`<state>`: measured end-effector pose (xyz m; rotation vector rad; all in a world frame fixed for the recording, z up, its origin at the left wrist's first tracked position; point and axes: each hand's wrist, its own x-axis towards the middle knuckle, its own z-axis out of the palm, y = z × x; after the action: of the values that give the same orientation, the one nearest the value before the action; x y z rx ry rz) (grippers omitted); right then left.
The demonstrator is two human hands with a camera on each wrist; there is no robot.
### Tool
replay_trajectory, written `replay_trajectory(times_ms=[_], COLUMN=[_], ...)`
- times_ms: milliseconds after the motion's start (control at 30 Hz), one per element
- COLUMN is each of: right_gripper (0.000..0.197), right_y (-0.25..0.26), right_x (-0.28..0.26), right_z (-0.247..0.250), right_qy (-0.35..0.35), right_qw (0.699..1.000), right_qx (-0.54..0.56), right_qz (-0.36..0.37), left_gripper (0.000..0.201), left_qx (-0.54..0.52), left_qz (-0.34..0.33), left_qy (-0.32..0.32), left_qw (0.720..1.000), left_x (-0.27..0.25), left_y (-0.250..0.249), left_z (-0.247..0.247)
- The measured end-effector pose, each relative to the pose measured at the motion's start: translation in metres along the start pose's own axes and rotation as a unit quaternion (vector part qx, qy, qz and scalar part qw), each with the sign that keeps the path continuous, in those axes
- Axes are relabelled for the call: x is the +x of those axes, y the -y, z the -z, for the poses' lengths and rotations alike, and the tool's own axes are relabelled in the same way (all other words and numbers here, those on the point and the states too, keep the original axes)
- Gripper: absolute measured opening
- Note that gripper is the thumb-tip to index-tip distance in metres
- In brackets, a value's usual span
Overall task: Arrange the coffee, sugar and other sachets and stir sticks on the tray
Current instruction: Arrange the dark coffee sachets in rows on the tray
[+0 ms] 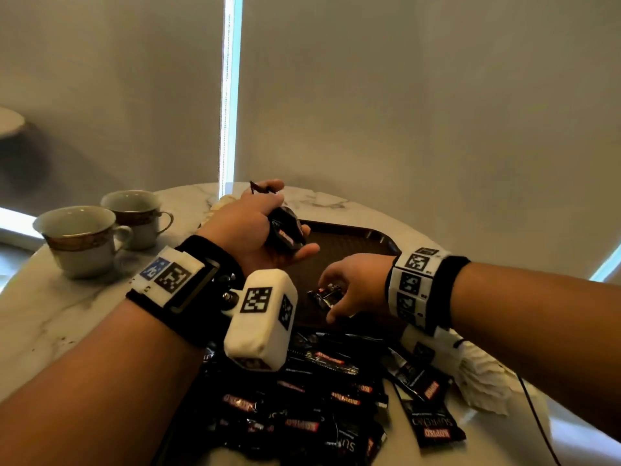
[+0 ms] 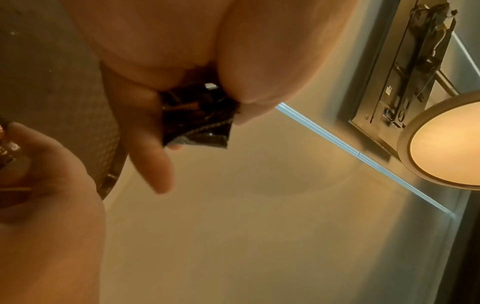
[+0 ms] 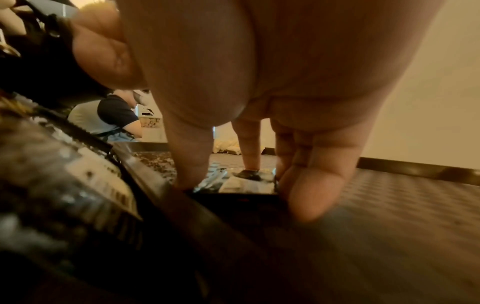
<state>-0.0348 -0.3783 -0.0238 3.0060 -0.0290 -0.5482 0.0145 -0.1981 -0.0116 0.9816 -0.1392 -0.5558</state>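
Note:
A dark brown tray point(image 1: 349, 242) lies on the marble table. My left hand point(image 1: 268, 227) hovers over its left rim and grips a bunch of black coffee sachets point(image 1: 287, 230); the left wrist view shows those sachets point(image 2: 200, 121) between thumb and fingers. My right hand point(image 1: 346, 290) reaches down onto the tray floor, its fingertips point(image 3: 191, 176) pinching a black sachet point(image 1: 324, 294) that lies flat there point(image 3: 241, 185). A heap of black sachets point(image 1: 312, 398) covers the near end of the tray.
Two white cups with gold bands point(image 1: 82, 238) point(image 1: 136, 216) stand at the table's left. White paper packets point(image 1: 484, 381) lie at the right of the heap, more pale ones point(image 1: 221, 203) behind my left hand. A black cable point(image 1: 534, 415) runs along the right.

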Motion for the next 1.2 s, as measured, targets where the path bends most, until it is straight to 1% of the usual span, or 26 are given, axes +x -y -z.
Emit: replay_trajectory(times_ms=[67,167,233,300,367,400,433,467,533,567,600,633,667,700,733,800,867,900,933,1000,1033,1067,1100,1133,1167,1200], right_gripper=[0.067,0.057,0.043,0.027,0.017,0.012,0.008,0.01,0.026,0.031,0.033,0.032,0.031,0.031,0.032,0.03,0.028,0.027,0.025,0.023,0.028,0.037,0.049,0.061,0.07,0.078], right_y=[0.004,0.0,-0.006,-0.014,-0.023,-0.028,-0.032,-0.034,-0.033,-0.032,-0.027,-0.022,-0.016,-0.01,-0.007,-0.005,-0.012,-0.019,-0.026,-0.04,-0.045,-0.049,-0.052,-0.051,-0.049,-0.047], right_x=[0.001,0.001,0.001,-0.002,-0.007,-0.01,-0.015,-0.021,-0.038,-0.047,-0.055,-0.061,-0.067,-0.069,-0.072,-0.077,-0.087,-0.094,-0.101,-0.116,-0.123,-0.128,-0.131,-0.134,-0.134,-0.135], right_z=[0.001,0.001,-0.002,-0.002,0.002,0.005,0.009,0.013,0.02,0.023,0.024,0.024,0.021,0.019,0.015,0.013,0.015,0.015,0.014,0.004,-0.006,-0.016,-0.026,-0.034,-0.04,-0.044], right_qy=[-0.002,-0.016,-0.051,-0.095,-0.136,-0.17,-0.215,-0.269,-0.385,-0.418,-0.429,-0.422,-0.411,-0.406,-0.403,-0.383,-0.353,-0.327,-0.281,-0.139,-0.068,-0.016,0.02,0.039,0.044,0.038], right_qw=[1.0,0.999,0.998,0.995,0.99,0.984,0.973,0.953,0.888,0.854,0.828,0.814,0.811,0.816,0.825,0.85,0.881,0.9,0.919,0.95,0.963,0.977,0.986,0.992,0.995,0.997], right_qx=[-0.01,-0.008,0.004,0.018,0.027,0.043,0.081,0.138,0.25,0.305,0.353,0.386,0.398,0.387,0.362,0.315,0.268,0.252,0.253,0.273,0.257,0.214,0.163,0.12,0.089,0.074], right_qz=[-0.009,-0.027,-0.033,-0.038,-0.038,-0.033,-0.024,-0.011,0.03,0.051,0.077,0.099,0.12,0.143,0.162,0.181,0.165,0.141,0.113,0.059,0.034,0.012,-0.001,-0.004,-0.001,0.005], left_gripper=[0.016,0.005,0.016,0.017,0.019,0.022,0.027,0.031,0.036,0.038,0.04,0.042,0.043,0.042,0.036,0.023,0.028,0.029,0.03,0.03,0.028,0.025,0.018,0.008,0.006,0.014], left_qx=[0.012,0.016,0.011,0.0,-0.005,0.0,0.006,0.013,0.029,0.04,0.046,0.048,0.046,0.045,0.047,0.05,0.033,0.022,0.014,0.001,-0.004,-0.006,-0.002,0.0,0.0,0.001], left_qz=[0.002,0.036,0.055,0.068,0.08,0.085,0.088,0.091,0.095,0.101,0.106,0.111,0.117,0.117,0.114,0.094,0.076,0.068,0.057,0.031,0.022,0.017,0.019,0.025,0.028,0.027], left_qy=[0.0,-0.006,-0.006,0.008,0.024,0.027,0.027,0.025,0.021,0.03,0.047,0.075,0.106,0.134,0.157,0.178,0.171,0.156,0.138,0.104,0.087,0.071,0.056,0.046,0.042,0.043], left_qw=[1.0,0.999,0.998,0.998,0.997,0.996,0.996,0.995,0.995,0.994,0.992,0.99,0.986,0.983,0.98,0.978,0.982,0.985,0.989,0.994,0.996,0.997,0.998,0.999,0.999,0.999], left_x=[-0.001,-0.001,-0.002,-0.003,-0.005,-0.006,-0.005,-0.006,-0.007,-0.007,-0.009,-0.012,-0.016,-0.019,-0.023,-0.027,-0.025,-0.024,-0.023,-0.018,-0.016,-0.015,-0.014,-0.014,-0.015,-0.015], left_y=[0.004,0.007,0.008,0.007,0.007,0.008,0.008,0.009,0.012,0.014,0.015,0.017,0.02,0.021,0.023,0.026,0.029,0.03,0.029,0.026,0.025,0.025,0.025,0.025,0.025,0.025], left_z=[-0.002,-0.003,-0.004,-0.006,-0.007,-0.007,-0.007,-0.008,-0.01,-0.012,-0.014,-0.017,-0.02,-0.023,-0.027,-0.03,-0.03,-0.03,-0.029,-0.026,-0.025,-0.025,-0.024,-0.024,-0.024,-0.023])
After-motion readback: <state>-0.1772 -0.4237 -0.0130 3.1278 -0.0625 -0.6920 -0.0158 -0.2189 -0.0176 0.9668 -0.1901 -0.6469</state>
